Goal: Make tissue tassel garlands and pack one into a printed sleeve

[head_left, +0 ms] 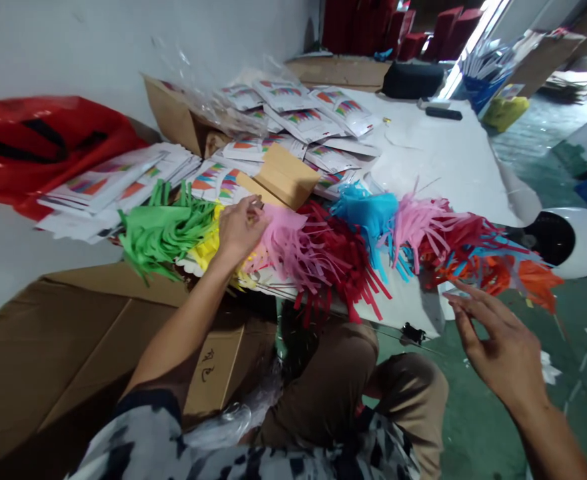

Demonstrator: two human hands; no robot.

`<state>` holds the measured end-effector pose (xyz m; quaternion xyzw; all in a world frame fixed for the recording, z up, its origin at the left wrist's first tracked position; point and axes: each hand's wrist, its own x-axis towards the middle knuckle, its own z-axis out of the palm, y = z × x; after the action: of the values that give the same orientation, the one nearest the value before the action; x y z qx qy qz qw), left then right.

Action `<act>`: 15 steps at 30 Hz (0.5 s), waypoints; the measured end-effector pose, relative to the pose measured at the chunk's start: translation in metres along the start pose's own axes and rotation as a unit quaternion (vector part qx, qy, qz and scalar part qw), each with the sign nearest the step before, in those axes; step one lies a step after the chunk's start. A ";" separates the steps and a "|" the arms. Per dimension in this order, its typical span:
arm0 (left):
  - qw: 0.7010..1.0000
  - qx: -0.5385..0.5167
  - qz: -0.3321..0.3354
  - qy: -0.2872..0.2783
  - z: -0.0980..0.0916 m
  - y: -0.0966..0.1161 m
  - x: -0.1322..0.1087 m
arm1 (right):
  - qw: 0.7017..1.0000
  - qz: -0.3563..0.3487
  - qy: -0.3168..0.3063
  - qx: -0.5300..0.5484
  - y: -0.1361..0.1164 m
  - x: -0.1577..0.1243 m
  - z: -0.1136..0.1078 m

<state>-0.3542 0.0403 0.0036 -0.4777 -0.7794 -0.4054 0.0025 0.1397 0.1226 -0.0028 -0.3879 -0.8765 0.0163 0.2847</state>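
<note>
My left hand [239, 230] rests on the row of fringed paper bundles at the table's near edge, fingers curled over the yellow bundle [206, 250] and touching the pink bundle [288, 243]. A green bundle [161, 230] lies to its left. Further right lie dark red [338, 263], blue [368, 213], light pink [423, 223] and orange [513, 273] fringed bundles. My right hand [493, 343] hovers below the table edge, near the orange fringes, fingers spread and holding nothing.
Printed white packets [298, 117] are heaped behind the bundles, with a stack [108, 180] at left. A brown card piece [286, 175] lies among them. A red plastic bag [33, 143] sits at far left, a cardboard box [73, 347] below. A white round device [573, 240] is at right.
</note>
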 end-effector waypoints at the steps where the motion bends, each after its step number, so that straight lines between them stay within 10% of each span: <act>1: 1.000 -0.023 0.005 -0.006 0.008 0.005 -0.003 | 1.000 0.006 0.005 -0.011 0.001 -0.007 -0.005; 10: 0.981 -0.135 0.133 -0.040 0.083 0.069 -0.051 | 0.991 0.094 0.055 -0.079 0.014 -0.044 -0.032; 15: 0.981 -0.096 0.162 0.037 0.076 0.066 -0.049 | 0.982 0.144 0.057 -0.112 0.020 -0.066 -0.031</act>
<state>-0.2493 0.0664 -0.0254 -0.5803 -0.6482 -0.4904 0.0512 0.2045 0.0853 -0.0145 -0.5394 -0.7904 -0.0633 0.2833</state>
